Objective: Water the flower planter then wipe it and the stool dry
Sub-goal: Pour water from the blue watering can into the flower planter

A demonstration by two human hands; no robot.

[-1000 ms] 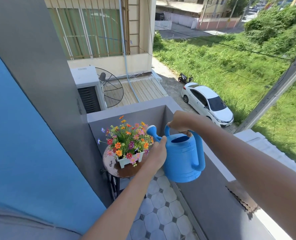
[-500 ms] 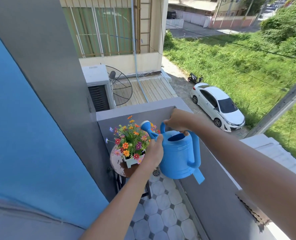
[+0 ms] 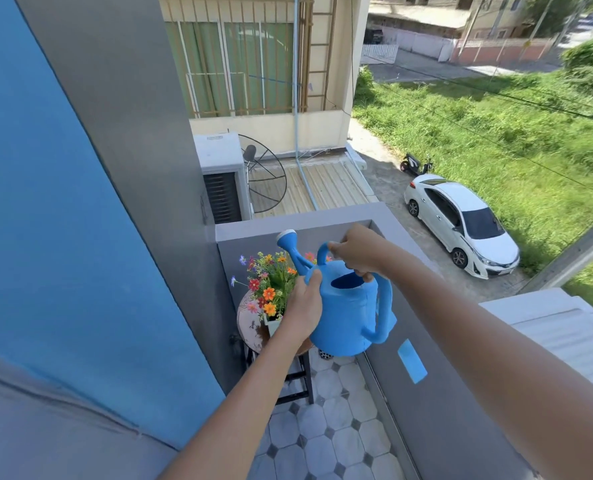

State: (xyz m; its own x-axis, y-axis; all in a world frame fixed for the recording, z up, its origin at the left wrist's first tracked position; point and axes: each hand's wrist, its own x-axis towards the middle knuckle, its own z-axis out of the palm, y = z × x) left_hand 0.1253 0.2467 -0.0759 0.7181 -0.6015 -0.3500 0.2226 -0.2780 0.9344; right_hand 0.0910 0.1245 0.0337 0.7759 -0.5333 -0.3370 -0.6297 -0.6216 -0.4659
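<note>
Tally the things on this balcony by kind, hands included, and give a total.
Hands: 2, left and right
Watering can: 1
Flower planter: 1
Stool: 1
Total: 5

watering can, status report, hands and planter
Right hand grips top handle, left hand steadies body of watering can. Spout raised over flower planter on stool. Nothing in the way.

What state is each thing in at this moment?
Watering can: held up, spout raised, no water seen pouring.
Right hand: gripping the top handle.
Left hand: pressed against the can's side.
Flower planter: upright on the stool.
Stool: standing, top mottled.
</note>
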